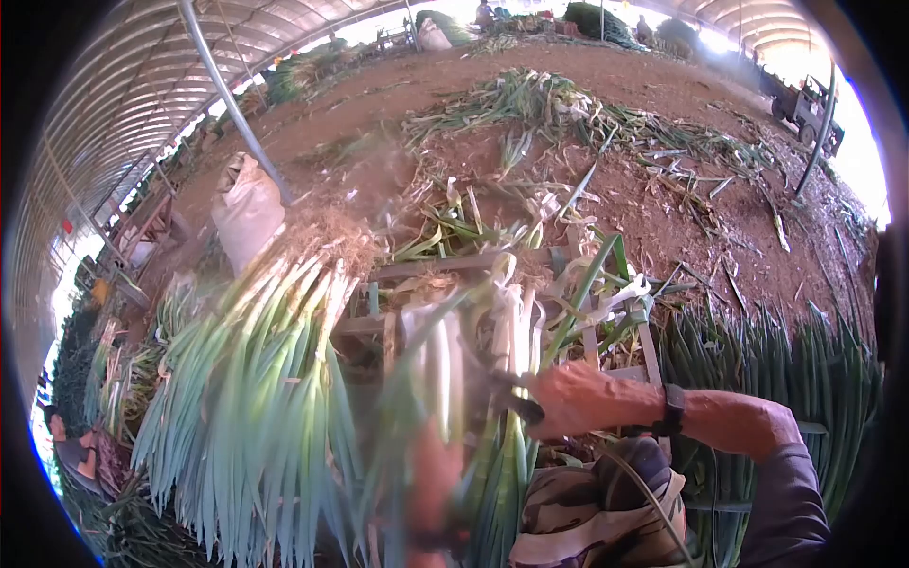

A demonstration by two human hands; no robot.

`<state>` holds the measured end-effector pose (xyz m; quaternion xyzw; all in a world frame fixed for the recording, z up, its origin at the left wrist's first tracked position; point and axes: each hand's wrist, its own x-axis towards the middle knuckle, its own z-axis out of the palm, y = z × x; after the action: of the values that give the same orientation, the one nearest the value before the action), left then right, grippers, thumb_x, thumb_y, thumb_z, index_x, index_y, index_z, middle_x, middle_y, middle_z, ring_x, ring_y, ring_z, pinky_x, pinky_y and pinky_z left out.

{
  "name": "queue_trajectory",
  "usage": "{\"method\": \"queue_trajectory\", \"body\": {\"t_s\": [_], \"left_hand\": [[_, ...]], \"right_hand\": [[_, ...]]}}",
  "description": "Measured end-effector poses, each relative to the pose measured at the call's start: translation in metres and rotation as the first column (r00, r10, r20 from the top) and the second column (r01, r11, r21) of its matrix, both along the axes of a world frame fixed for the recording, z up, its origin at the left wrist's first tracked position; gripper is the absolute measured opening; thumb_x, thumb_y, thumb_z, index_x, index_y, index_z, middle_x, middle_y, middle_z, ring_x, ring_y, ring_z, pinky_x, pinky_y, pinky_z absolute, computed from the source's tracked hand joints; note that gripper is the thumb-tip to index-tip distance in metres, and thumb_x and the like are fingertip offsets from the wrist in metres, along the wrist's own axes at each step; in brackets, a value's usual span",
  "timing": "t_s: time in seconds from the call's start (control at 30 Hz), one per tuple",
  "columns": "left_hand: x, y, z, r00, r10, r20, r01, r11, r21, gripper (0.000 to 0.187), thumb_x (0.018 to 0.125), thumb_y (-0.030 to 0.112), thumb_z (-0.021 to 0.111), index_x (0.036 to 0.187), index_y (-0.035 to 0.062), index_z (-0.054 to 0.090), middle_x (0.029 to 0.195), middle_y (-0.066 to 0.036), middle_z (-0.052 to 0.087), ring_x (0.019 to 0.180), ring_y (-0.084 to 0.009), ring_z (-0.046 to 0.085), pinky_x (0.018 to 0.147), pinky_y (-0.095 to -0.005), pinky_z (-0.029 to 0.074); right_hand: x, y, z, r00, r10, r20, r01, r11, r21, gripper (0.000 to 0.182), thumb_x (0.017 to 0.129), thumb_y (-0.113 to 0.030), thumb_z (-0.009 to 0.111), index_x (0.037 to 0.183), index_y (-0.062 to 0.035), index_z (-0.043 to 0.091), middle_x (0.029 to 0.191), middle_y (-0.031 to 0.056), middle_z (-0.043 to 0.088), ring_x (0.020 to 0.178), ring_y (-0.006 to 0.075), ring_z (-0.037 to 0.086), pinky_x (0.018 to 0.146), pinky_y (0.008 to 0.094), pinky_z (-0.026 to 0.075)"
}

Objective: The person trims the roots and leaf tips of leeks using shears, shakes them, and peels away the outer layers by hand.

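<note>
My right hand (578,398), a dark band on its wrist and dark coverings on the fingertips, reaches in from the right. Its fingers bend round pale green onion stalks (516,331) in front of me. Motion smears my left hand (437,464), low in the middle, and hides its fingers; blurred green onions (440,350) overlap it. Just left lies a thick pile of green onions (256,369), hairy roots pointing away and long green leaves hanging towards me.
A frame of wooden bars (454,262) lies under the stalks. Beyond it, loose leaves and trimmings (544,104) litter the brown soil. A pale sack (246,210) leans by a metal pole (227,95). Dark green onion leaves (776,379) line the right side. Another person (80,459) is at far left.
</note>
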<state>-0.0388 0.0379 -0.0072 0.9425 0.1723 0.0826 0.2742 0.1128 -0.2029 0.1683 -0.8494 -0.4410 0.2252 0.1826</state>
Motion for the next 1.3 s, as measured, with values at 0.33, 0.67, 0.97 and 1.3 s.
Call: {"method": "queue_trajectory", "body": {"t_s": [0.33, 0.67, 0.97, 1.3], "left_hand": [[-0.031, -0.03, 0.02, 0.968, -0.216, 0.129, 0.208, 0.976, 0.07, 0.064, 0.08, 0.031, 0.079, 0.134, 0.0051, 0.058, 0.118, -0.021, 0.064, 0.108, -0.0435, 0.06, 0.097, -0.0516, 0.048], [0.01, 0.02, 0.041, 0.956, 0.268, -0.124, -0.217, 0.923, 0.318, 0.082, 0.076, 0.038, 0.081, 0.138, -0.0018, 0.045, 0.128, -0.023, 0.059, 0.12, -0.0418, 0.054, 0.103, -0.0561, 0.039], [0.06, 0.097, 0.087, 0.984, 0.156, -0.08, -0.164, 0.981, -0.105, 0.015, 0.071, 0.009, 0.068, 0.082, -0.0012, 0.067, 0.073, -0.024, 0.065, 0.08, -0.0439, 0.068, 0.071, -0.0501, 0.052], [0.116, 0.14, 0.181, 0.851, 0.012, 0.525, -0.271, 0.867, 0.418, 0.042, 0.083, 0.006, 0.074, 0.123, 0.0012, 0.063, 0.111, -0.019, 0.069, 0.102, -0.0367, 0.068, 0.093, -0.044, 0.054]], "right_hand": [[-0.017, 0.025, 0.016, 0.996, 0.087, -0.018, -0.086, 0.995, 0.053, 0.058, 0.077, -0.047, 0.076, 0.104, 0.0017, 0.062, 0.077, 0.0217, 0.066, 0.073, 0.0415, 0.068, 0.066, 0.0502, 0.054], [-0.03, 0.046, 0.012, 0.976, 0.216, -0.039, -0.216, 0.976, -0.011, 0.052, 0.074, -0.042, 0.077, 0.092, 0.0049, 0.061, 0.075, 0.024, 0.067, 0.074, 0.0438, 0.069, 0.066, 0.0502, 0.054], [-0.034, 0.047, 0.009, 0.942, 0.269, -0.201, -0.298, 0.946, -0.129, 0.05, 0.074, -0.042, 0.076, 0.09, 0.0053, 0.066, 0.074, 0.0247, 0.067, 0.076, 0.0444, 0.069, 0.069, 0.0507, 0.055], [-0.034, 0.076, -0.001, 0.914, 0.29, -0.283, -0.325, 0.942, -0.087, 0.045, 0.075, -0.04, 0.075, 0.09, 0.0013, 0.068, 0.075, 0.0222, 0.069, 0.072, 0.0412, 0.07, 0.065, 0.0491, 0.055]]}}
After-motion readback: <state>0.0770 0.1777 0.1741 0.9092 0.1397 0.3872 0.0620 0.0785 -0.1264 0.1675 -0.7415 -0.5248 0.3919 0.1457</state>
